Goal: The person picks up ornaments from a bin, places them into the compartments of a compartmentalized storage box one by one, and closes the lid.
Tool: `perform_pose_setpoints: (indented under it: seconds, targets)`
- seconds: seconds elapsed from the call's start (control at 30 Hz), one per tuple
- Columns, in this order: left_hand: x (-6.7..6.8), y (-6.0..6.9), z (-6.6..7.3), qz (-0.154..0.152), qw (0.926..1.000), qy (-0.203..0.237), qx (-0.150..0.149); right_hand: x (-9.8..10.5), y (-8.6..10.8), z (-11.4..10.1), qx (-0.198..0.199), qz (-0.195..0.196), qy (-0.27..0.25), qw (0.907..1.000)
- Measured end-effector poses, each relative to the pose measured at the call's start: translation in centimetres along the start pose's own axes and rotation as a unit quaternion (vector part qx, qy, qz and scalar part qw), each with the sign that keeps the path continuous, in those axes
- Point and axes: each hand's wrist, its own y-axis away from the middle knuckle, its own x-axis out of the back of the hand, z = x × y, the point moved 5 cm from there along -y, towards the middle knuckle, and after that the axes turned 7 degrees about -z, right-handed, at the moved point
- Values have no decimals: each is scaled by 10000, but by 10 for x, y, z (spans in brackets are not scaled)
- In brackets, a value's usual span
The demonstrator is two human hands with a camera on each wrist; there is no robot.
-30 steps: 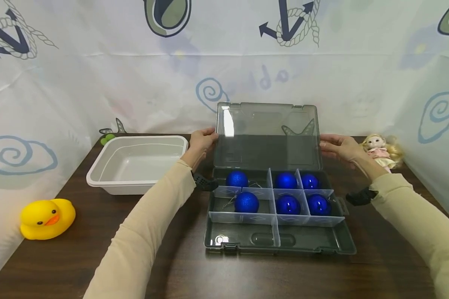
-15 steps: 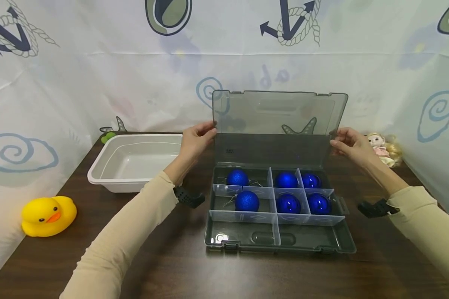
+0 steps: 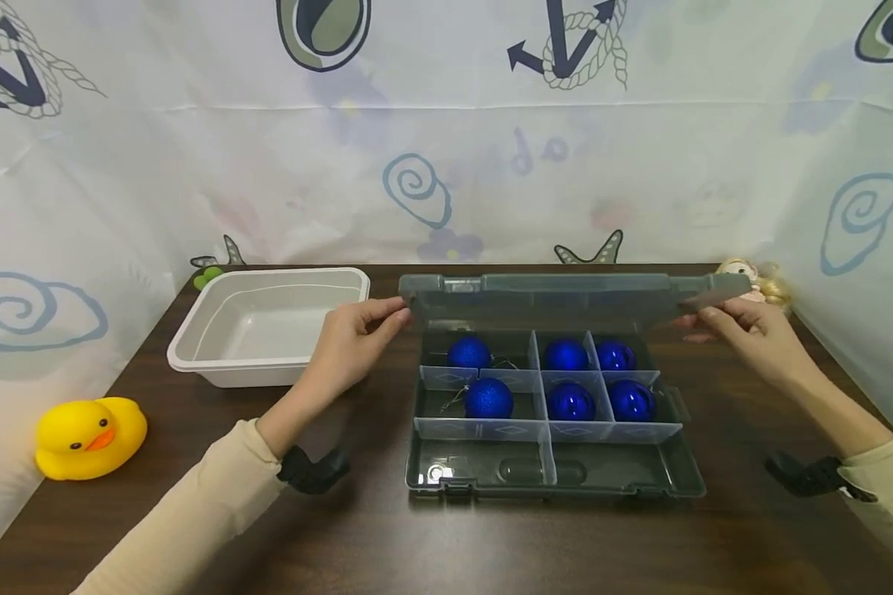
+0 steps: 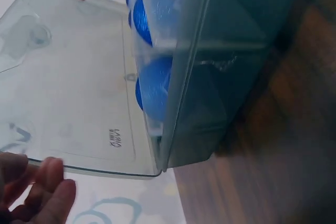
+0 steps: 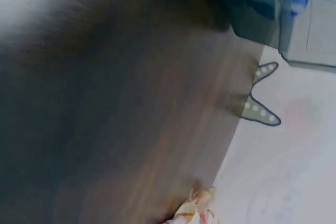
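Box [image 3: 625, 467]: see-through and grey, sitting on the dark brown table [image 3: 342, 545], low and a bit right of the middle in the head view.
Duck [image 3: 93, 438]: yellow with an orange beak, at the left side of the frame, below the middle.
Green thing [image 3: 207, 277]: small, peeking out behind the back left corner of the white tub [image 3: 256, 376]; too hidden to tell what it is.
White tub: left of the middle, with its wide top facing up, just beside the left hand [image 3: 350, 343].
Left hand: near the middle of the frame, pinching the left end of the lid [image 3: 536, 285] with thumb and fingers. A cream sleeve [image 3: 186, 512] covers this arm, at the lower left.
Lid: tilted up over the back of the box, so its long edge runs across the middle of the frame. It is joined to the box at the back.
Blue balls [image 3: 489, 399]: six, each in its own little room in the box, three in the back row and three in the middle row. The two on the left look sparkly; the others look smoother.
Right hand [image 3: 752, 335]: right of the middle, gripping the lid's right end with thumb and fingers.
Doll [image 3: 774, 285]: yellow hair, at the right, partly hidden behind the right hand.
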Motion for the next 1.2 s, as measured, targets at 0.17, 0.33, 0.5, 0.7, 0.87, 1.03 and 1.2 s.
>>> perform_pose_setpoints:
  seconds: [0.17,0.33,0.5,0.7,0.87,1.03,1.2]
  targets:
    - [-4,20,2,-672,9970,-101,365,-10,20,-6,-347,-167,-49,9992]
    - [-11,27,0,-1195,9892,75,846,-16,26,-3,-1227,-618,401,9897]
    - [-22,27,-6,-1655,9788,455,1119,-22,29,10,-1841,-1064,392,9763]
    - [-42,25,-17,-2276,9608,893,1306,-29,31,19,-1454,-1104,466,9821]
    - [-57,25,-25,-2479,9567,823,1285,-32,31,28,-1369,-1038,1230,9774]
    - [-65,29,-31,-2423,9598,466,1338,-37,30,35,-1589,-1250,1233,9716]
    - [-70,30,-32,-2166,9676,282,1265,-40,29,38,-1532,-1219,1311,9718]
